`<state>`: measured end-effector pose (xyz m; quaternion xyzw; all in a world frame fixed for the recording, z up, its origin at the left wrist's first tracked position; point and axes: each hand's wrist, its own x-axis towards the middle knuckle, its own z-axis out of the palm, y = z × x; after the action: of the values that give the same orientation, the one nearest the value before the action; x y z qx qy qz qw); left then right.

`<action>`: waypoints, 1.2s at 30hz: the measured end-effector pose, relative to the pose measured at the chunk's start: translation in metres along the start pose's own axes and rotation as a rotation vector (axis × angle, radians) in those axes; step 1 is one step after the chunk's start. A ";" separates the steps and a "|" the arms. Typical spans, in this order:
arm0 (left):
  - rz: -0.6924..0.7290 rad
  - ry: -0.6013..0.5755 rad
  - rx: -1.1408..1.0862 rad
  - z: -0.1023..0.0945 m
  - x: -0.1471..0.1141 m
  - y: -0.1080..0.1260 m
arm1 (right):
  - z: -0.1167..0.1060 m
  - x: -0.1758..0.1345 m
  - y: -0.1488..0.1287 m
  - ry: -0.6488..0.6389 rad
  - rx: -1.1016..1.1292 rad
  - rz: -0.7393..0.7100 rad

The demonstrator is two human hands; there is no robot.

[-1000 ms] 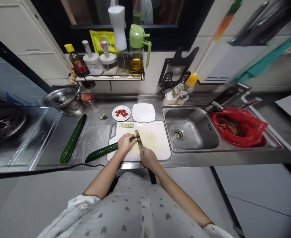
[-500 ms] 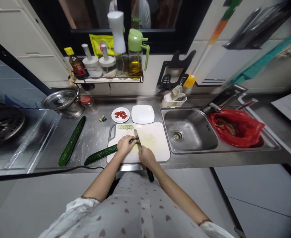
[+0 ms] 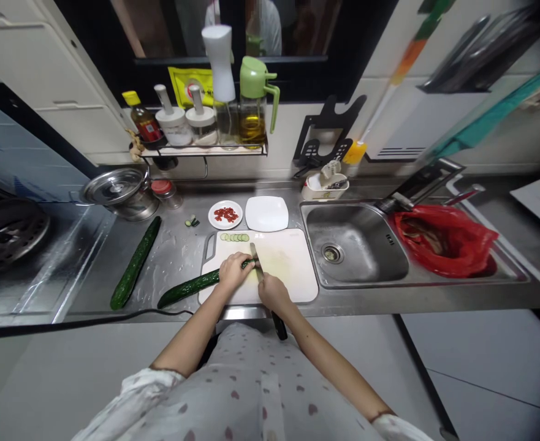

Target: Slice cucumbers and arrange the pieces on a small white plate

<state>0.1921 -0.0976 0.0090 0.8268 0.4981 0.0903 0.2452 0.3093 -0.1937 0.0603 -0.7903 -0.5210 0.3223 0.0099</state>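
My left hand [image 3: 233, 270] is closed over a long green cucumber [image 3: 190, 287], pressing it against the white cutting board [image 3: 292, 269]. The cucumber's uncut end sticks out past the board's left edge. In my right hand [image 3: 273, 293] is a knife [image 3: 255, 256], its blade at the cucumber's cut end close to my left fingers and its black handle pointing toward my body. A short row of cucumber slices [image 3: 234, 237] lies along the board's far left edge. Another whole cucumber [image 3: 136, 264] rests on the counter to the left.
Behind the board stand a plate of chopped red pieces [image 3: 225, 214] and a white square plate [image 3: 266, 213]. To the right is the sink [image 3: 357, 245] with a red plastic bag [image 3: 444, 242] beside it. A lidded steel pot [image 3: 121, 191] and a red-capped jar [image 3: 166, 194] stand back left.
Both hands, the knife and the cucumber look almost unchanged. The whole view has shifted slightly.
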 end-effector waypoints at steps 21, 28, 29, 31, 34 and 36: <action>-0.010 -0.016 0.007 -0.002 0.000 0.002 | 0.003 -0.006 0.000 -0.024 -0.020 0.030; 0.020 0.009 -0.004 -0.001 -0.002 0.001 | 0.004 0.005 -0.004 -0.018 -0.020 0.027; 0.022 0.010 -0.004 -0.001 -0.002 0.001 | 0.004 0.006 -0.004 -0.015 -0.019 0.024; 0.020 0.010 -0.001 -0.001 -0.002 0.002 | 0.003 0.007 -0.005 -0.012 -0.022 0.026; 0.011 0.009 0.006 -0.001 -0.002 0.001 | 0.005 0.005 -0.004 -0.016 -0.029 0.034; 0.008 0.004 0.009 -0.001 -0.001 0.001 | 0.006 0.003 -0.003 -0.022 -0.031 0.034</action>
<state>0.1920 -0.0989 0.0108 0.8297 0.4957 0.0908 0.2400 0.3045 -0.1921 0.0550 -0.7956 -0.5123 0.3229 -0.0137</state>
